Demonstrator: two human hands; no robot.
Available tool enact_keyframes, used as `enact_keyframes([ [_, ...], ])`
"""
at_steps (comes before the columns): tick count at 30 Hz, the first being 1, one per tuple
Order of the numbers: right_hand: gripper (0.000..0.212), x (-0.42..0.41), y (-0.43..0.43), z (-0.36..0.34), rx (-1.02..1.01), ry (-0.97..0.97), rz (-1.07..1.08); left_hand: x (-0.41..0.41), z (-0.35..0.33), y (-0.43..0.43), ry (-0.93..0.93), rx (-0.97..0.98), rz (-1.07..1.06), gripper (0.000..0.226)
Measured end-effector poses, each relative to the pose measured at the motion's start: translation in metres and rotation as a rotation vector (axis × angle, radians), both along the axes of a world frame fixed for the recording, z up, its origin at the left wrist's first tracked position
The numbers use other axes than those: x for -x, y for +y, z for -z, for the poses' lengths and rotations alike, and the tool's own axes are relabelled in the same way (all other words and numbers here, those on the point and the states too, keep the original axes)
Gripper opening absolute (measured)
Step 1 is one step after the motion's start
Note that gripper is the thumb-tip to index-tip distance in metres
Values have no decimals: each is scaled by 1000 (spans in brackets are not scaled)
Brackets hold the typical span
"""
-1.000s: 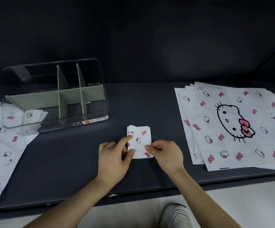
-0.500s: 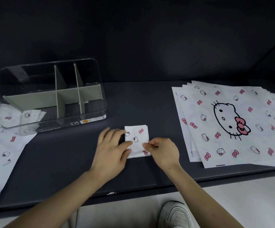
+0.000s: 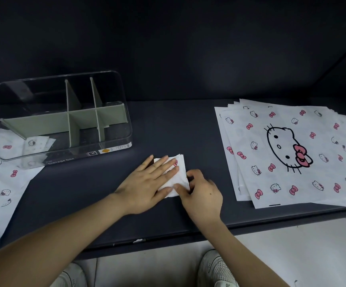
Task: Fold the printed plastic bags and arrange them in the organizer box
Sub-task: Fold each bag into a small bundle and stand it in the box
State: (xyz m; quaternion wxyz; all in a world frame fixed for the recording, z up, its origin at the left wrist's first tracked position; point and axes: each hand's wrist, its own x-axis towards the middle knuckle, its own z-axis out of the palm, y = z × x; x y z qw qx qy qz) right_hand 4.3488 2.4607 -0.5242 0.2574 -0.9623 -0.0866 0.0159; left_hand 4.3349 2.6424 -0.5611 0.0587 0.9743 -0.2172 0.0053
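- Since a moment ago my left hand [image 3: 147, 183] has slid up and over the folded bag [image 3: 179, 172], from gripping its left edge to lying flat across most of it.
- Left hand now: fingers straight and spread, palm down, pressing the bag onto the dark surface [image 3: 168, 125]; nothing gripped, just a wide flat press.
- My right hand [image 3: 202, 193] has stayed at the bag's lower right corner, and the thumb and curled fingers pinch that corner narrowly.
- Folded bag sits mid-surface, directly under my left fingers and just left of my right knuckles; only its right strip and top edge peek out, with a pink bow showing near my left fingertips.
- Layered edges show at the bag's top right corner, so it is several thicknesses deep.
- Up and to the left stands the clear organizer box [image 3: 64, 119], well apart from my hands, with grey-green dividers [image 3: 72, 121] splitting it into compartments.
- One folded piece [image 3: 36, 143] already lies in the box's front left compartment, seen through the clear wall.
- To my right lies the stack of flat bags [image 3: 292, 152], fanned out, the top one showing a big cat face with a pink bow, near my right hand but not touching it.
- More printed plastic [image 3: 0, 183] spreads at the far left, running under the box's near left corner.
- Below the surface edge, my white shoes [image 3: 215, 270] show on the pale floor.
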Motion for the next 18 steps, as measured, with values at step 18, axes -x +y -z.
enact_keyframes([
  [18, 14, -14, -3, -6, 49, 269, 151, 22, 2, -46, -16, 108, -345, 57],
])
